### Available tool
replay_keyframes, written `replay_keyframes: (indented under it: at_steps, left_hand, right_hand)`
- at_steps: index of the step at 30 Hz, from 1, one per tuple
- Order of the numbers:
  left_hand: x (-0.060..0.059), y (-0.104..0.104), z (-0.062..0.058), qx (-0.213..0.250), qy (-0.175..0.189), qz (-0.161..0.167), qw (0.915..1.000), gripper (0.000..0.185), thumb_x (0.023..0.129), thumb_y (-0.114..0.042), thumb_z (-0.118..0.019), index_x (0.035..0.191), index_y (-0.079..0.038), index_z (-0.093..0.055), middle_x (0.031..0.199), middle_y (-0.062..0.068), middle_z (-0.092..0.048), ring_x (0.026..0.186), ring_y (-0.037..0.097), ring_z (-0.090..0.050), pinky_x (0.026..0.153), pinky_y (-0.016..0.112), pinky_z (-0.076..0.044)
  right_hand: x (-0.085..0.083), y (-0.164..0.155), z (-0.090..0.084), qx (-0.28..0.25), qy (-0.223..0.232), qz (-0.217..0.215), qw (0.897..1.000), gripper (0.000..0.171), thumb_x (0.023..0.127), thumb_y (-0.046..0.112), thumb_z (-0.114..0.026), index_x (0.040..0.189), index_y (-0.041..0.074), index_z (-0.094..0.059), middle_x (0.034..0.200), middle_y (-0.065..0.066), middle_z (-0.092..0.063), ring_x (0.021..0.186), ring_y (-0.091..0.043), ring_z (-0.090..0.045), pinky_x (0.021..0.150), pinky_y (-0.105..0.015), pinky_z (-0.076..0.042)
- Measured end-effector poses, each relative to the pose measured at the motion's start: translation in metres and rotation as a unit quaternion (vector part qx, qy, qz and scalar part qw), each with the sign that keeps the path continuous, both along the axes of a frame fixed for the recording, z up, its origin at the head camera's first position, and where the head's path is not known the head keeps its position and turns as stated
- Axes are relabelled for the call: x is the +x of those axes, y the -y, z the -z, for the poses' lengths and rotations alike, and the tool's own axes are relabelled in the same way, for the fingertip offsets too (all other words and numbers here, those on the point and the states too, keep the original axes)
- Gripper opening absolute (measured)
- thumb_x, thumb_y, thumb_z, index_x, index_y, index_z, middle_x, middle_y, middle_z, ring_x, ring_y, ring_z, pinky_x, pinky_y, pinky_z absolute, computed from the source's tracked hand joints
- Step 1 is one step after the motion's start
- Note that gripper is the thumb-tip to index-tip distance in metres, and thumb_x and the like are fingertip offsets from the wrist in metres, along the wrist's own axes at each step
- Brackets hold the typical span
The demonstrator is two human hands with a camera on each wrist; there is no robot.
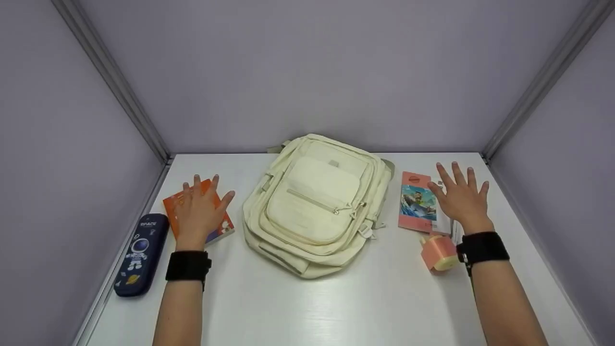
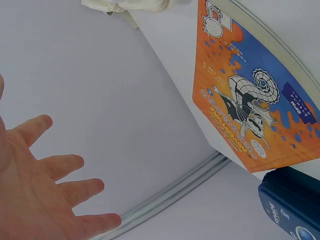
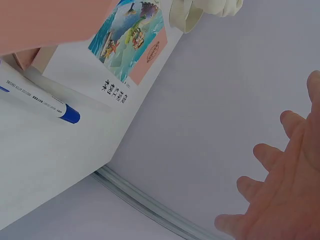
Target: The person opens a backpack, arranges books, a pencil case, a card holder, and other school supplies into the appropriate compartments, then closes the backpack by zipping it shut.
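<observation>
My left hand [image 1: 196, 214] is held palm down with spread fingers over an orange and blue book [image 2: 250, 95], overlapping it in the head view. In the left wrist view its fingers [image 2: 80, 191] stand apart from the book. My right hand [image 1: 463, 199] is likewise spread, beside a pink booklet [image 1: 417, 216] with a sea picture and a white strip. Nothing is in either hand. Between them lies a cream backpack [image 1: 312, 202], front pocket up. Close to my right wrist stands a pink and pale yellow block-like object [image 1: 439, 254].
A dark blue pencil case [image 1: 141, 254] with an astronaut lies at the left edge of the white table [image 1: 307, 312]. A white marker with a blue cap [image 3: 45, 97] lies near the booklet. Grey-lilac panels [image 1: 307, 72] enclose the back and sides.
</observation>
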State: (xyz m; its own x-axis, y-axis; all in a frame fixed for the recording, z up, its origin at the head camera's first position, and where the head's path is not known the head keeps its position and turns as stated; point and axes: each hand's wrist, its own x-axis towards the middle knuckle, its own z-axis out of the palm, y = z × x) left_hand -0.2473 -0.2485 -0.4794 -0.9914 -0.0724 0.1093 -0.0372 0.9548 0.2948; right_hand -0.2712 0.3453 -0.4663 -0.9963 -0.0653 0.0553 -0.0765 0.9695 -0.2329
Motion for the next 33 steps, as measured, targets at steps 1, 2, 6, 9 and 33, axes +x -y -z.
replay_keyframes:
  at_steps: [1,2,6,9,33]
  left_hand:
    - [0.000,0.000,0.000,0.000,-0.001,0.000,1.0000,0.086,0.092,-0.076,-0.026,0.156,-0.019,-0.027,0.159,0.028,-0.010,0.141,0.056,-0.005,0.104,0.074,0.000]
    - [0.001,-0.001,0.000,-0.001,-0.002,0.001,1.0000,0.086,0.093,-0.076,-0.027,0.156,-0.019,-0.027,0.158,0.028,-0.010,0.140,0.056,-0.005,0.104,0.074,0.001]
    - [-0.002,-0.008,-0.001,-0.005,-0.010,0.009,0.9999,0.083,0.094,-0.073,-0.029,0.156,-0.018,-0.028,0.158,0.028,-0.012,0.140,0.056,-0.009,0.104,0.073,0.002]
    - [-0.006,-0.018,0.000,-0.006,-0.010,0.017,0.9998,0.081,0.095,-0.072,-0.031,0.156,-0.019,-0.029,0.159,0.027,-0.012,0.140,0.054,-0.014,0.103,0.076,-0.007]
    - [-0.009,-0.137,0.073,-0.017,0.100,0.143,0.9845,0.066,0.097,-0.063,-0.042,0.152,-0.027,-0.038,0.160,0.020,-0.018,0.143,0.047,-0.015,0.106,0.069,-0.017]
  right_hand:
    - [0.000,0.001,0.000,0.000,-0.001,-0.001,1.000,0.072,0.102,0.060,-0.028,0.159,0.021,-0.009,0.160,-0.025,-0.003,0.142,-0.051,0.007,0.101,-0.074,0.010]
    - [0.000,0.001,0.000,0.000,-0.002,-0.002,1.000,0.072,0.102,0.060,-0.028,0.159,0.021,-0.009,0.160,-0.025,-0.003,0.142,-0.051,0.007,0.101,-0.074,0.009]
    - [0.001,0.004,0.000,-0.004,-0.005,0.000,1.000,0.071,0.103,0.058,-0.030,0.159,0.020,-0.009,0.160,-0.025,-0.004,0.142,-0.051,0.008,0.101,-0.074,0.011]
    - [0.001,0.010,0.000,-0.006,-0.007,0.000,1.000,0.071,0.103,0.059,-0.029,0.159,0.019,-0.010,0.160,-0.024,-0.003,0.143,-0.051,0.008,0.101,-0.074,0.011]
    - [0.031,0.171,0.048,-0.028,0.012,-0.147,0.989,0.062,0.102,0.055,-0.037,0.156,0.026,-0.028,0.158,-0.021,-0.022,0.140,-0.046,-0.025,0.109,-0.063,-0.018]
